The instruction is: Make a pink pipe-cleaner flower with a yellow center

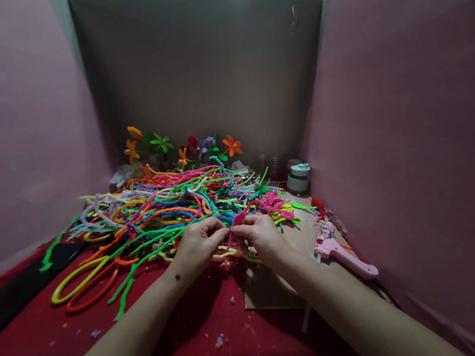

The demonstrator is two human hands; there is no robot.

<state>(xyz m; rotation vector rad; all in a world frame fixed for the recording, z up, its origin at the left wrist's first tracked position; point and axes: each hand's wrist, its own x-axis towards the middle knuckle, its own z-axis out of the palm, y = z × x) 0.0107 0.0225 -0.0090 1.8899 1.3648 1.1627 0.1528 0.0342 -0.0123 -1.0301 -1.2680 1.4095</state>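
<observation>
Over the front of a big heap of colourful pipe cleaners (167, 210), my two hands meet at a pink pipe cleaner (239, 218) bent into a small petal-like loop. My right hand (263, 239) is closed, pinching the loop between thumb and fingers from the right. My left hand (198, 246) is closed too, its thumb and forefinger pressed together at the lower left of the same piece; the exact grip point is tiny and partly hidden. Just behind my right hand lies a bunch of pink bent pipe cleaners (277, 203).
On the right, a pink glue gun (345, 256) lies on a cardboard sheet (274, 293). A lidded cup (298, 179) stands behind. Finished pipe cleaner flowers (233, 145) rise along the back. Yellow and red scissor-like loops (80, 280) rest front left on the red cloth (201, 331).
</observation>
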